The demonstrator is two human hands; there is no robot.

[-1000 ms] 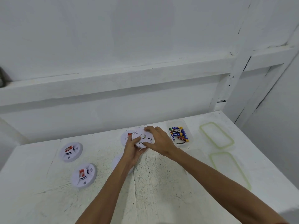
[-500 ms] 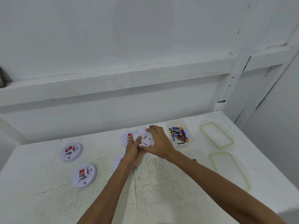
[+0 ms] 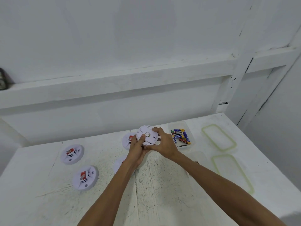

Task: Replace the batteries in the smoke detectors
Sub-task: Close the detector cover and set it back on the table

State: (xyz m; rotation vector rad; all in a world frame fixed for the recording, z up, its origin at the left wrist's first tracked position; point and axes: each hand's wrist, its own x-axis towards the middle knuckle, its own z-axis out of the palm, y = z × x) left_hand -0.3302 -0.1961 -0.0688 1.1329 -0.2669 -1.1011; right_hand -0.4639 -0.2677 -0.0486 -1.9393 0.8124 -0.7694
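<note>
Head view: the left hand [image 3: 138, 150] and right hand [image 3: 163, 143] together grasp one smoke detector [image 3: 146, 135], raised above the table [image 3: 162, 185] with its flat back face toward the camera. The left thumb presses on that face; the remaining left fingers curl beneath and are hidden. The right fingers curl around the upper right rim, and the right palm covers the detector's lower right edge. Markings on the face are too small to read. A second detector [image 3: 127, 139] is half hidden behind the left hand, and a third [image 3: 118, 165] lies largely under the left forearm. Two further detectors [image 3: 72, 154] [image 3: 85, 177] lie fully visible to the left. The clear container [image 3: 179, 123] with batteries [image 3: 181, 136] stands just right of the hands; its walls are faint. A dark object [image 3: 3, 78] is cut off at the left edge. Compared with 0.5 s ago, the held detector sits slightly higher, and more of its face is exposed.
</note>
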